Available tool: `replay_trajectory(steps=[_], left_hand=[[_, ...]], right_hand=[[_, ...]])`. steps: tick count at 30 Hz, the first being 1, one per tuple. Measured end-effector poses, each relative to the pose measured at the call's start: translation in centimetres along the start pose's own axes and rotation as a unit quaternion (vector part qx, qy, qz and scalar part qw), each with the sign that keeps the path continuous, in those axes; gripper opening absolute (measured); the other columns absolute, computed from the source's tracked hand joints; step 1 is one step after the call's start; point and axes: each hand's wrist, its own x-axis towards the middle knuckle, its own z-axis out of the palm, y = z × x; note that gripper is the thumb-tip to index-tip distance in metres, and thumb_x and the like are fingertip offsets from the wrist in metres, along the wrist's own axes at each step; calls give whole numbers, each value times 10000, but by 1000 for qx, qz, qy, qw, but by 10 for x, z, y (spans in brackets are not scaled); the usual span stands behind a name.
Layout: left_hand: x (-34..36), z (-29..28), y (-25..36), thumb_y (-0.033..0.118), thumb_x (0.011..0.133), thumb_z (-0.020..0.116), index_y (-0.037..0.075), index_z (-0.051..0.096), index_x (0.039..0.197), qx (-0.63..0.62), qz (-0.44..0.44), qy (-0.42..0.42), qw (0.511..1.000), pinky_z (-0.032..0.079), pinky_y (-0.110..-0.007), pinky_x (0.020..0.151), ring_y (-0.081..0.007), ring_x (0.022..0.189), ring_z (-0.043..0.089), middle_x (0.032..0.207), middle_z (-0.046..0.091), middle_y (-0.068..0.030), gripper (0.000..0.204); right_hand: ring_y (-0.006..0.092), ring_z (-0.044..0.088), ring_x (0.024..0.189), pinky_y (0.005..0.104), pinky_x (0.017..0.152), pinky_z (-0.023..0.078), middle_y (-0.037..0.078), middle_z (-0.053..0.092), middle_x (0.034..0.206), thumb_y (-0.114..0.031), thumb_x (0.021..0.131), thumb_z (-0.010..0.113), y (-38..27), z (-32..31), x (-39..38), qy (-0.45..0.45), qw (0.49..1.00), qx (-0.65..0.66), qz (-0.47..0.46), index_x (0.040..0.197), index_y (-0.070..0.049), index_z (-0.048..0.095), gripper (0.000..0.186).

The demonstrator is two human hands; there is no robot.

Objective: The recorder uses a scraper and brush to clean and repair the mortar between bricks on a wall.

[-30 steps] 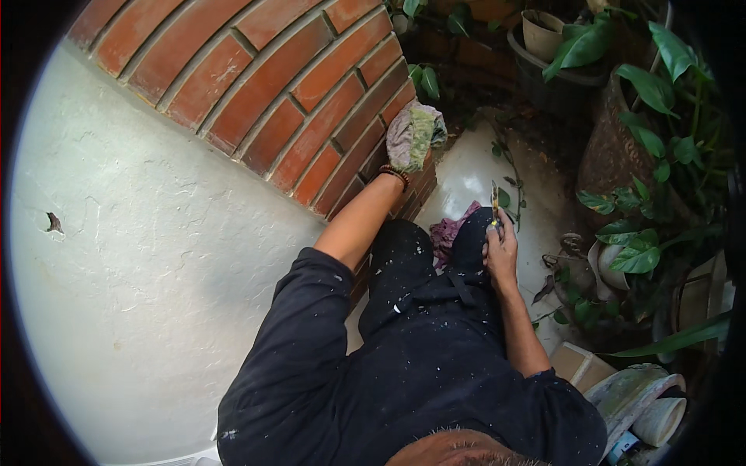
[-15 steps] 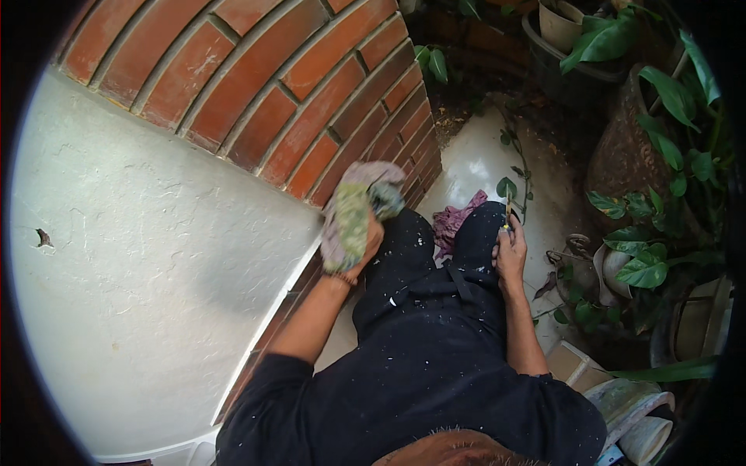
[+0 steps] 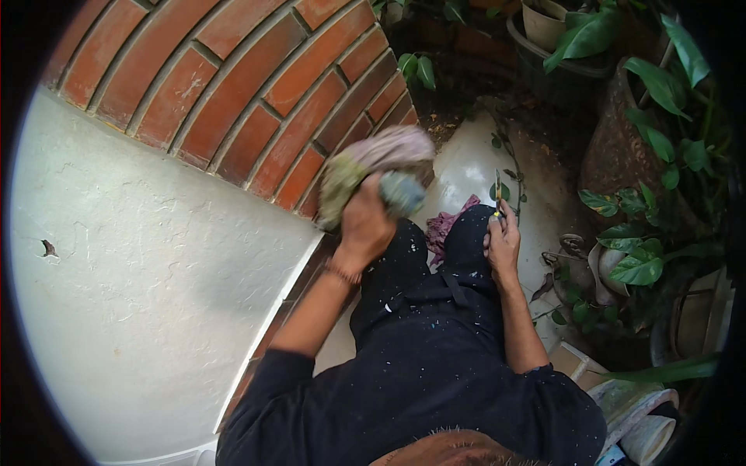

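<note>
My left hand (image 3: 365,225) grips a bunched pink, green and blue rag (image 3: 377,151), blurred by motion, in front of the lower brick wall (image 3: 256,78); whether it touches the bricks I cannot tell. In my right hand (image 3: 501,241), by my right knee, is a slim upright tool (image 3: 496,194) with some yellow on it, perhaps a small scraper or knife; its kind is unclear. A crumpled purple cloth (image 3: 447,229) lies on the pale floor (image 3: 462,175) beyond my dark, paint-flecked trousers.
A white plastered surface (image 3: 132,295) fills the left side, meeting the bricks. On the right stand leafy plants (image 3: 645,264), a dark pot (image 3: 552,74) holding a pale one, and a rough brown planter (image 3: 610,147). Stacked dishes and pots (image 3: 645,427) sit at lower right.
My left hand has drawn the rag down and toward me from the bricks, then lifted it slightly again. My right hand stays by the knee with the tool; the view has shifted a little.
</note>
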Motion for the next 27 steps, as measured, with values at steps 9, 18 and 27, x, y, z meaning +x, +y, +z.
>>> replay_trajectory(steps=[9, 18, 27], left_hand=[[137, 137, -104, 63, 929, 454, -22, 462, 1268, 144, 181, -38, 972, 539, -517, 805, -426, 978, 666, 1038, 679, -246, 349], [124, 111, -65, 63, 940, 453, -28, 480, 1233, 97, 29, -102, 990, 538, -544, 805, -469, 948, 663, 1012, 660, -292, 309], [-21, 18, -46, 32, 785, 530, -33, 438, 1295, 46, -165, -83, 982, 493, -562, 825, -511, 934, 606, 977, 633, -318, 521]], right_hand=[[51, 470, 545, 208, 416, 375, 58, 590, 937, -113, 1030, 504, -4, -22, -28, 11, 999, 24, -38, 1531, -9, 370, 529], [49, 500, 558, 196, 402, 384, 1, 530, 839, -133, 1029, 497, 11, -32, -40, 73, 997, -13, 27, 1546, -57, 387, 533], [38, 481, 568, 191, 406, 374, 4, 541, 859, -114, 1029, 503, 9, -24, -23, 37, 999, -7, 37, 1550, -18, 352, 550]])
